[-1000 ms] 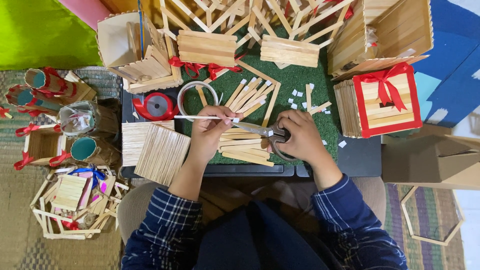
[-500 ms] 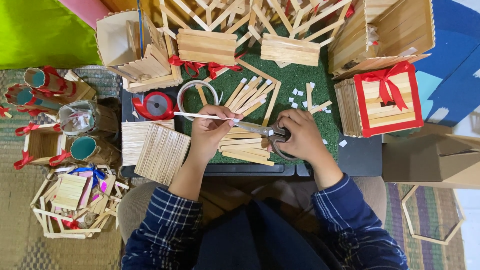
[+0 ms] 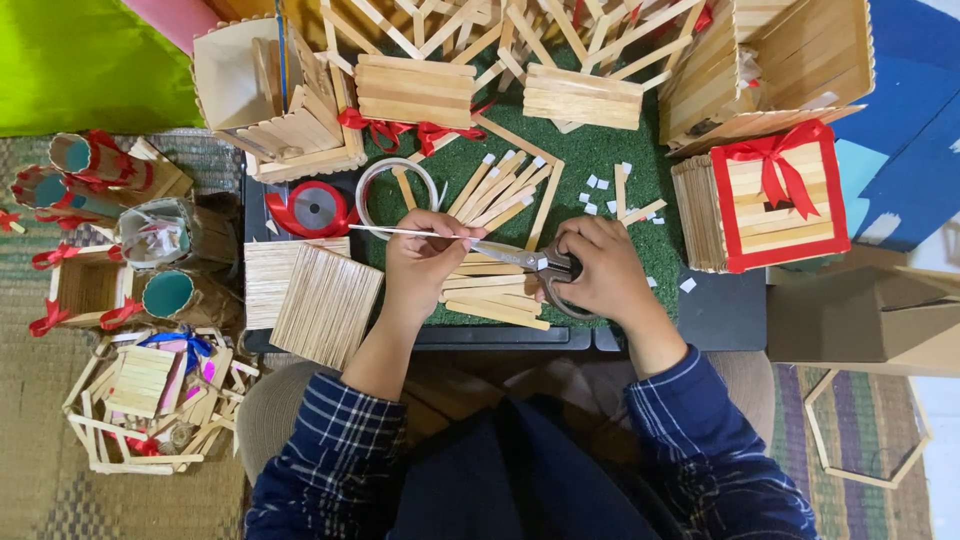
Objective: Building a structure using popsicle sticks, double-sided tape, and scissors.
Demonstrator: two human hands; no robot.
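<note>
My left hand (image 3: 424,262) pinches a thin white strip (image 3: 385,231) that sticks out to the left. My right hand (image 3: 598,268) grips dark-handled scissors (image 3: 530,263), their blades pointing left toward the strip at my left fingers. Both hands hover over loose wooden craft sticks (image 3: 495,290) lying on a green mat (image 3: 600,215). Small white cut pieces (image 3: 598,183) are scattered on the mat just beyond my right hand.
A red ribbon roll (image 3: 315,208) and a clear tape ring (image 3: 396,187) lie left of my hands. Flat stick panels (image 3: 325,303) sit at the lower left. Stick-built boxes (image 3: 768,198) with red bows stand right and behind. Tube holders (image 3: 170,290) and stick frames crowd the left floor.
</note>
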